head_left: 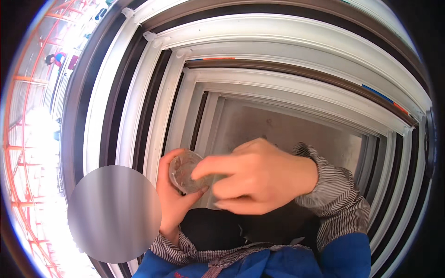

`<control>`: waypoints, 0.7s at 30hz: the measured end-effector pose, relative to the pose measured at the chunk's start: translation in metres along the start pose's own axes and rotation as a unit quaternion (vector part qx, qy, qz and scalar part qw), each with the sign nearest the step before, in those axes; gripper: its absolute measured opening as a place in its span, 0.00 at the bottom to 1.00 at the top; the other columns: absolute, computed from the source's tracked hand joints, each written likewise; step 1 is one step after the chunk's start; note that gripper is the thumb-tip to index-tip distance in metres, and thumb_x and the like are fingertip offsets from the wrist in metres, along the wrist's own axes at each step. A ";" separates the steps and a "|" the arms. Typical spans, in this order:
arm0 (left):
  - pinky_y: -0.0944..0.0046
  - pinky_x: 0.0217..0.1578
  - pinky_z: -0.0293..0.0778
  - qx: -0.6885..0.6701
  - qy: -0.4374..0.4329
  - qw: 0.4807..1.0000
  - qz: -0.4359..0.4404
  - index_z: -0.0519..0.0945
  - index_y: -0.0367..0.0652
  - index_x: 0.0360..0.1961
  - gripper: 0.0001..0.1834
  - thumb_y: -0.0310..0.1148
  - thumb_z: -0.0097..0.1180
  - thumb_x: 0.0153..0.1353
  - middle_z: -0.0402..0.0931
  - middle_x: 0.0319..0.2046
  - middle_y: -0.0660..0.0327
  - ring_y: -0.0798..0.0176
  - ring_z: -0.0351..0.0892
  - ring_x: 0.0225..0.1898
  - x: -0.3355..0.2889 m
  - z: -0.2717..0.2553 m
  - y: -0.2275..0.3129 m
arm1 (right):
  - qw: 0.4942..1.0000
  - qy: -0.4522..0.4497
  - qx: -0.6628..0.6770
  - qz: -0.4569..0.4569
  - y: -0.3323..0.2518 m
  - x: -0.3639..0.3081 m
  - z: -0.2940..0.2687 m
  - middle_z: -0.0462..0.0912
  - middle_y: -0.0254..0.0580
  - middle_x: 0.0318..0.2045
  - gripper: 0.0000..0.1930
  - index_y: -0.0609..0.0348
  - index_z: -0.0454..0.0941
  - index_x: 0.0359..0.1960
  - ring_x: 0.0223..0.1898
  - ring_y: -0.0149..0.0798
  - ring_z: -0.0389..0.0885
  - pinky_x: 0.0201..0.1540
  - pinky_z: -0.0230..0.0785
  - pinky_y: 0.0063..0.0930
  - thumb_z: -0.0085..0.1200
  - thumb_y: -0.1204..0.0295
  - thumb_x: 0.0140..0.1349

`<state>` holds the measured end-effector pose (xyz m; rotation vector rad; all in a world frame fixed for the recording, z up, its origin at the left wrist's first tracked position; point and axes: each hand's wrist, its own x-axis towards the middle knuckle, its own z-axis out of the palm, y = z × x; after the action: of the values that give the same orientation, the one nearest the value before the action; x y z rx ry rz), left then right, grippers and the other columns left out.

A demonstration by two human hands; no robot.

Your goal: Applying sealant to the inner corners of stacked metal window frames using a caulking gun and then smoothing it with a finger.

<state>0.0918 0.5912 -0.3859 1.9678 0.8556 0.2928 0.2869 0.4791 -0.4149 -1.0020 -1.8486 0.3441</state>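
Note:
A small clear plastic cup is held in my left hand, its fingers and thumb wrapped around the side. The mouth of the cup faces up toward me, and small see-through bits seem to lie inside; their kind is too unclear to tell. My right hand hovers just right of the cup, slightly blurred. One finger stretches over the cup's rim, while the others are bent and stand apart from it. Nothing shows between the fingers of this hand.
White and dark-brown window or door frames stand nested around me on several sides. Inside the innermost frame is a grey floor. Orange metal railing runs along the far left, where another person is visible at a distance.

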 end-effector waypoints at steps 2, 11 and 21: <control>0.57 0.56 0.67 -0.051 0.012 0.999 0.014 0.63 0.45 0.57 0.44 0.14 0.66 0.35 0.66 0.54 0.57 0.59 0.67 0.56 -0.001 -0.003 0.000 | 0.983 0.078 0.164 0.032 0.016 -0.015 -0.004 0.79 0.49 0.42 0.12 0.60 0.68 0.15 0.19 0.39 0.72 0.22 0.64 0.30 0.55 0.74 0.53; 0.53 0.53 0.71 -0.156 0.024 0.987 0.024 0.62 0.42 0.58 0.47 0.23 0.72 0.32 0.64 0.55 0.55 0.56 0.69 0.54 -0.006 -0.010 -0.007 | 0.961 0.106 -0.037 0.253 0.149 -0.038 0.068 0.64 0.47 0.63 0.08 0.61 0.70 0.19 0.36 0.43 0.80 0.34 0.71 0.32 0.53 0.73 0.53; 0.55 0.47 0.74 -0.125 0.091 0.988 0.005 0.63 0.44 0.59 0.50 0.39 0.74 0.31 0.63 0.54 0.51 0.50 0.71 0.53 -0.013 -0.014 -0.012 | 0.896 0.069 -0.216 0.382 0.195 -0.019 0.090 0.60 0.38 0.66 0.05 0.60 0.78 0.27 0.46 0.49 0.78 0.45 0.72 0.44 0.51 0.72 0.51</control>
<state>0.0701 0.5957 -0.3870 1.7314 0.8784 0.5656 0.3094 0.6026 -0.5899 -2.0076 -1.3529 0.3104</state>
